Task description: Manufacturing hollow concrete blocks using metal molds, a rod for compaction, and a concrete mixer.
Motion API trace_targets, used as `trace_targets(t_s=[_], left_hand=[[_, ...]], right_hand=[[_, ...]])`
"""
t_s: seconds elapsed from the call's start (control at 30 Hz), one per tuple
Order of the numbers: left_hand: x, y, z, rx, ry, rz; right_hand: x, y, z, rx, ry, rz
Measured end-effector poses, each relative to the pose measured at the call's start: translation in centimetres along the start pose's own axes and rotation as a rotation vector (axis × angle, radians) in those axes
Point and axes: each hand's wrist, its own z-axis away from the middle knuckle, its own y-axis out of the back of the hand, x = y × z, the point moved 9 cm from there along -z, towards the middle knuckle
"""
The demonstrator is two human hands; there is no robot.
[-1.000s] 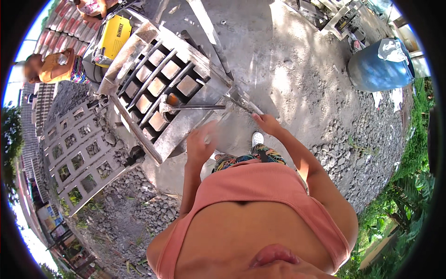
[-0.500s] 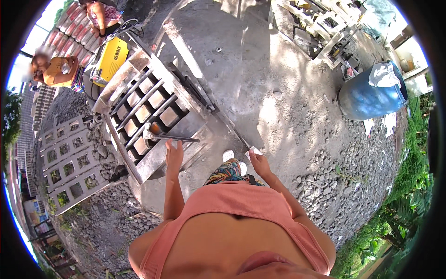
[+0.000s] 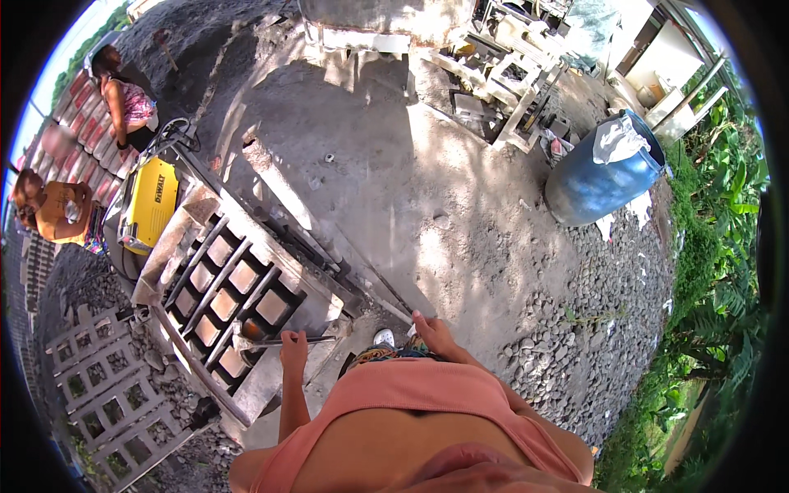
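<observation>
My left hand (image 3: 293, 354) is closed over the handle of a hammer (image 3: 320, 339). The hammer's head lies at the near right corner of a metal block mould (image 3: 325, 302), whose dark bars divide it into several square openings. Out to the right, my right hand (image 3: 437, 338) wraps round the near end of a long thin rod (image 3: 376, 272). That rod slants away to the far left along the ground beside the mould. The rod's gripped end is mostly hidden by my fingers.
A yellow machine (image 3: 154, 203) with cables stands beyond the mould, and two people are near stacked bags (image 3: 82, 115). A pale pole (image 3: 279, 185) lies behind the mould. At right stands a blue barrel (image 3: 596, 181) by gravel (image 3: 567, 345); a concrete grid (image 3: 107, 361) lies left.
My view has tipped up and turned right. The fingers of my left hand, spread below the hammer handle before, have closed on it. My right hand stays on the rod.
</observation>
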Motion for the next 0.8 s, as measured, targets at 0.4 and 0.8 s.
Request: trace_targets(t_s=[0.4,0.8], left_hand=[[-0.7,0.5,-1.1,-0.011,0.072,0.029],[1.4,1.8,1.4,0.283,0.316,-0.067]], right_hand=[[-9.1,-1.3,-6.4,-0.038,0.399,-0.102],[-12.3,1.9,-18.5,-0.270,0.491,-0.340]])
